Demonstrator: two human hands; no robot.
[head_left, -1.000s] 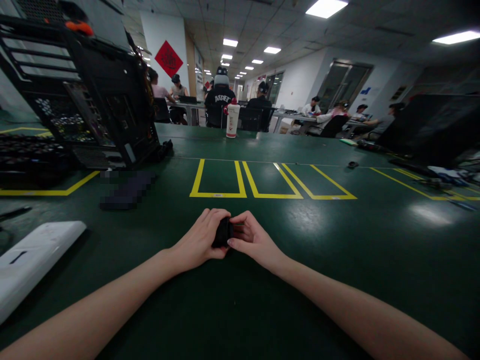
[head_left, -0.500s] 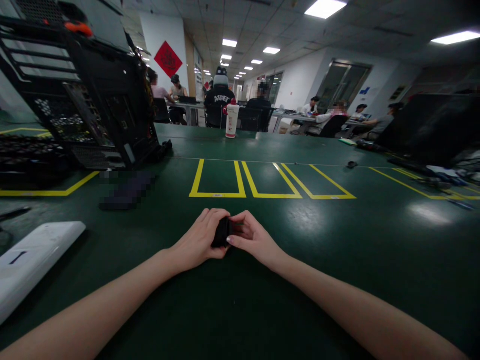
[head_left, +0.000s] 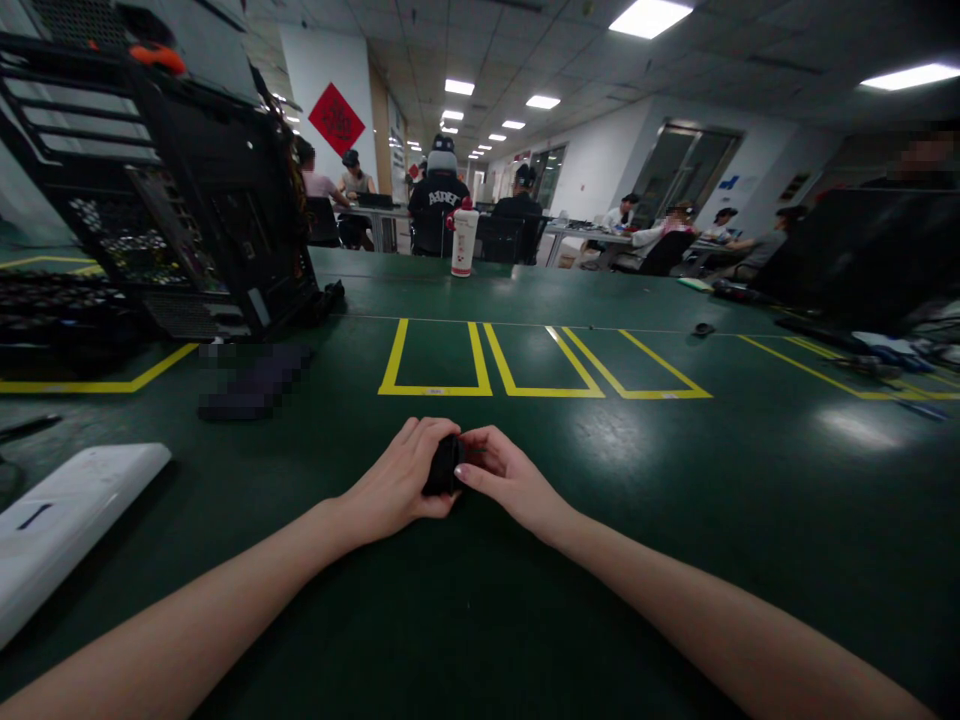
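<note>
Between my hands is a small black boxy object (head_left: 441,468), partly covered by fingers, so its kind does not show. My left hand (head_left: 397,475) wraps round its left side, thumb below and fingers over the top. From the right, my right hand (head_left: 514,482) pinches the object's right edge with thumb and fingertips. Both hands are low over the green table (head_left: 480,620), nearer me than the yellow tape outlines (head_left: 435,391).
An open black computer case (head_left: 217,200) stands at left, with a blurred dark item (head_left: 255,383) before it. A white device (head_left: 75,520) lies near left. Farther back are a white cup (head_left: 464,243) and seated people. A black monitor (head_left: 862,245) is at right.
My right thumb has shifted slightly upward on the black object's edge. My left hand stays in place. A person has appeared behind the monitor at right.
</note>
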